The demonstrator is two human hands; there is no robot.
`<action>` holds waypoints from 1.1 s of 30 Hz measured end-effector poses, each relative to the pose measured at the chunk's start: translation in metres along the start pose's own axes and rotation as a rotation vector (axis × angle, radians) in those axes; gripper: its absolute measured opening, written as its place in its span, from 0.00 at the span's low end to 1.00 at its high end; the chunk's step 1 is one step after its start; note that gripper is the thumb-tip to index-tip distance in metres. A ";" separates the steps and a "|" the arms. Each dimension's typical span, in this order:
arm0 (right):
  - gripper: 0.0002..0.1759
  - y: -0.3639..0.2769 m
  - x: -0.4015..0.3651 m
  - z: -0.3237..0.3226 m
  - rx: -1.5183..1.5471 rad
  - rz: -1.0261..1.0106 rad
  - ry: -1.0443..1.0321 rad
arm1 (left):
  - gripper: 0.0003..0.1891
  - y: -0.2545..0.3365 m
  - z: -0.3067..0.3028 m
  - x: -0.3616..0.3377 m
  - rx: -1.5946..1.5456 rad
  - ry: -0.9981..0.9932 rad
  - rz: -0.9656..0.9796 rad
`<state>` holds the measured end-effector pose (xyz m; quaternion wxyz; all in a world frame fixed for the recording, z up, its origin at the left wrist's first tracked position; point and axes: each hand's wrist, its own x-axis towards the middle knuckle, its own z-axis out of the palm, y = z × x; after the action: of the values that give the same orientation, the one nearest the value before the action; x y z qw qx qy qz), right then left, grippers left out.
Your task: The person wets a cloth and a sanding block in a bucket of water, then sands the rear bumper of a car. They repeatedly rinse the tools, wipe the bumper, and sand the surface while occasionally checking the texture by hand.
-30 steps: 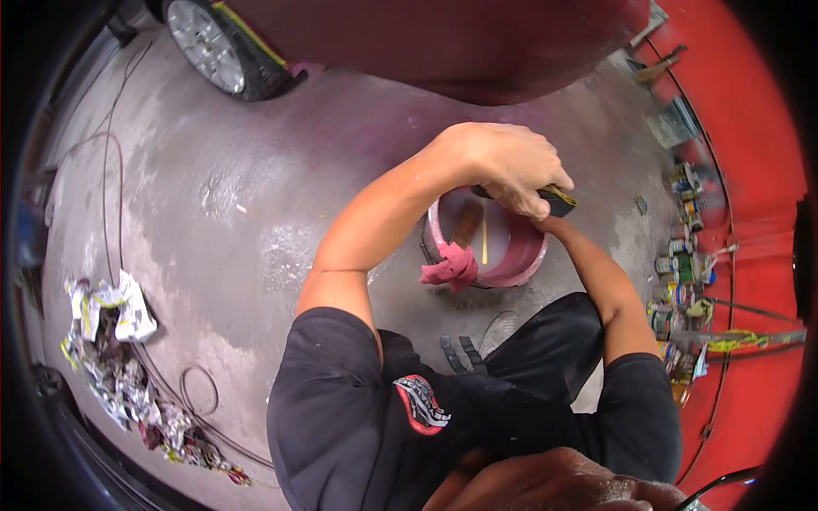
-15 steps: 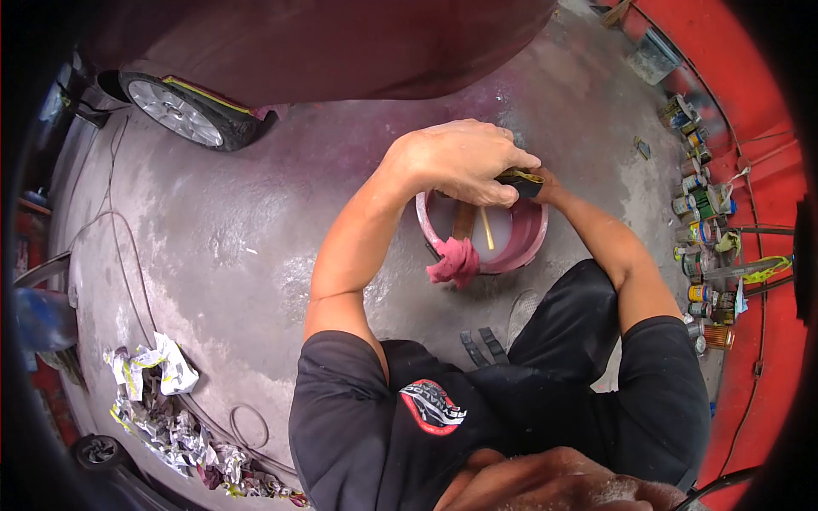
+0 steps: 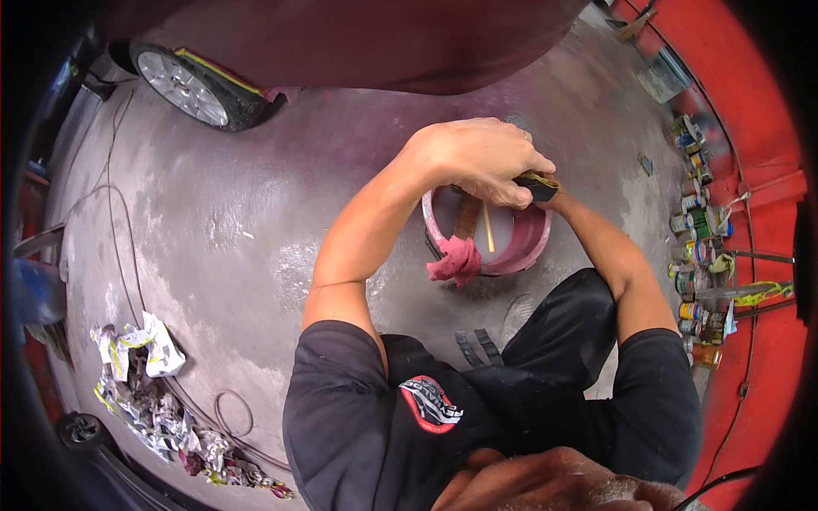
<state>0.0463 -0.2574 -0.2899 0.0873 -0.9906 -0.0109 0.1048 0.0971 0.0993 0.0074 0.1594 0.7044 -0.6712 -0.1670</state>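
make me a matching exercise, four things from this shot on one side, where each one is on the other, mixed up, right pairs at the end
Things
1. pink cloth
2. row of cans
3. crumpled paper
4. dark yellow-edged piece

Places
A. on the floor, near the looped hose
B. in the left hand
C. over the rim of the pink bucket
D. along the red wall

Right pairs: 1-C, 2-D, 3-A, 4-B
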 end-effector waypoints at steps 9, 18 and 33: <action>0.29 -0.037 -0.019 -0.034 0.232 -0.227 0.121 | 0.24 0.005 -0.006 0.000 0.039 -0.036 -0.038; 0.34 -0.044 -0.025 -0.044 0.319 -0.123 0.019 | 0.23 0.007 -0.007 -0.005 0.027 0.008 -0.033; 0.42 0.009 -0.002 0.011 0.057 -0.044 0.249 | 0.26 0.007 -0.012 -0.013 -0.037 0.069 0.035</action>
<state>0.0421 -0.2644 -0.3011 0.1182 -0.9926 -0.0189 -0.0209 0.0953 0.1119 0.0213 0.1984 0.6948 -0.6742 -0.1526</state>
